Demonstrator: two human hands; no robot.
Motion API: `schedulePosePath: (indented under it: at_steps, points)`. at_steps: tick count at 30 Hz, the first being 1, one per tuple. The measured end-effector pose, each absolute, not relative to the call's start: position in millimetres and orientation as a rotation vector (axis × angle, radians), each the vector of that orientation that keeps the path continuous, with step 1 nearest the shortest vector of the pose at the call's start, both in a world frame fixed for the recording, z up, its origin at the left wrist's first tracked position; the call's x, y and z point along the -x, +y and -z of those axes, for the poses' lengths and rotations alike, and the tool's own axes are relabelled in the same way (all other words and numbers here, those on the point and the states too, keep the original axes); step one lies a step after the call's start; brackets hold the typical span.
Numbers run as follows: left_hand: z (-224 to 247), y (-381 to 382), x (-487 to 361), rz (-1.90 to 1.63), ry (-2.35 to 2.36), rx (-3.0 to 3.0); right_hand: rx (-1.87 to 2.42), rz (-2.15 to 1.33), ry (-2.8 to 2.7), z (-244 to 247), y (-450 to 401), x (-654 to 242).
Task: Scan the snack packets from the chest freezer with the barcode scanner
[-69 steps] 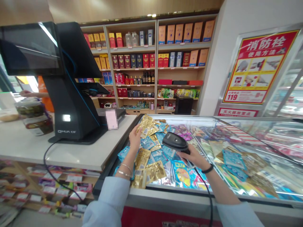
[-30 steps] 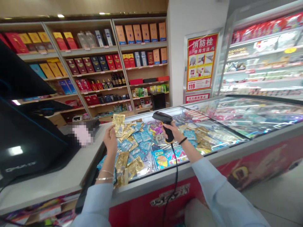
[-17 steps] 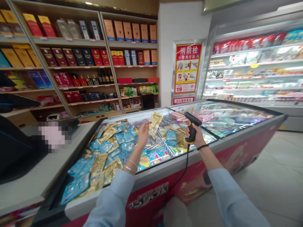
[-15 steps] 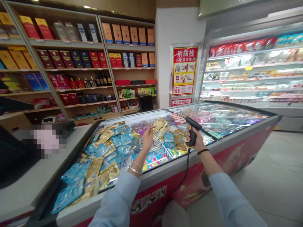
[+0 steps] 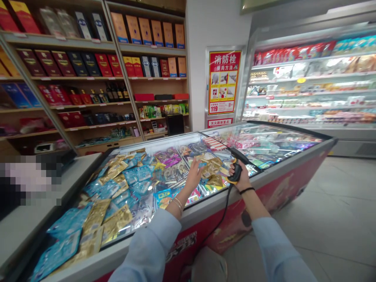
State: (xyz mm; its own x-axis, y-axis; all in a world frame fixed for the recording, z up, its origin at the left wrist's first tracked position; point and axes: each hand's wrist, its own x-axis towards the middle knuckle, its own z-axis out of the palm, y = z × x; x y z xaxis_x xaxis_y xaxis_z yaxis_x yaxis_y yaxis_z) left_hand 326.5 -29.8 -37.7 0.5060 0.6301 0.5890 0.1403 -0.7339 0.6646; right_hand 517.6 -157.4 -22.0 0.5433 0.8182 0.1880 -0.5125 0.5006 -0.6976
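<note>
Hovering open over gold foil sachets [image 5: 210, 170] heaped loose in the chest freezer [image 5: 249, 199], L hand [image 5: 193, 176] looks empty, fingers spread, nothing gripped. R hand [image 5: 241, 175] clenched round the handle of a black barcode scanner [image 5: 239, 156], head left clear and pointing fwd, coiled cable [image 5: 222, 213] hanging down the red front, out of the way of the packs.
</note>
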Motion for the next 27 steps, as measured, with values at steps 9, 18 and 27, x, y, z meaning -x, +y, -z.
schedulePosePath:
  at_steps: [9, 18, 27]
  points:
    - [34, -41, -321, -1.029, 0.596, -2.469, 0.653, -0.951, -0.505, 19, -158, -520]
    - [25, -47, -319, -0.98, 0.684, -2.344, 0.637, -0.964, -0.465, 20, -161, -520]
    - [6, -57, -304, -1.096, 0.804, -1.971, 0.682, -0.944, -0.427, 14, -163, -516]
